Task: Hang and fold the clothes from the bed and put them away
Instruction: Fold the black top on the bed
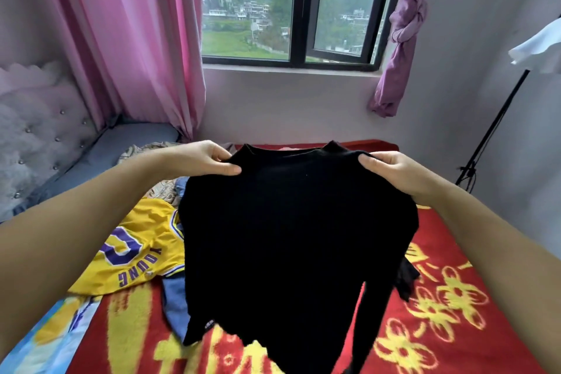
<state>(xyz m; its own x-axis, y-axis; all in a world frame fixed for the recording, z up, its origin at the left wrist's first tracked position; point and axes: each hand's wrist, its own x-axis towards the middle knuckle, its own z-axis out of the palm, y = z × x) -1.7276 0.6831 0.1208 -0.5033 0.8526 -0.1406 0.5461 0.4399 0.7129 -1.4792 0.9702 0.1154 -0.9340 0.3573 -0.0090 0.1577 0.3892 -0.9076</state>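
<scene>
1. Here, left hand [209, 161] pinching one shoulder of a black long-sleeved top [291, 237], thumb curled over the front of the cloth, fingers tucked behind it.
2. Right hand [391, 173] gripping the opposite shoulder the same way, thumb on the front, fingers out of sight behind the fabric.
3. Top held up and spread between the two hands above the bed [455, 328], collar uppermost, hem and one sleeve hanging toward the red-and-yellow patterned blanket; lower edge cut off by the bottom of the frame.
4. Partly hidden behind the top: a yellow jersey [133, 252] with purple lettering lying flat on the bed to the left, just beside a blue garment [174, 307] whose shape cannot be made out.
5. Further back on the left, a crumpled patterned piece [142, 150], mostly covered by the left forearm; to the right of the top, a scrap of dark cloth [405, 281] of unclear kind.
6. Counted: two hands, one black top held, one yellow jersey, at least three other pieces on the bed.
7. Beyond the bed: a two-pane window [294, 6] onto green hills and buildings, one pink curtain [136, 39] hanging left, one purple curtain [403, 30] knotted right, a tufted headboard [39, 124] at far left, a black stand [498, 130] at far right.
</scene>
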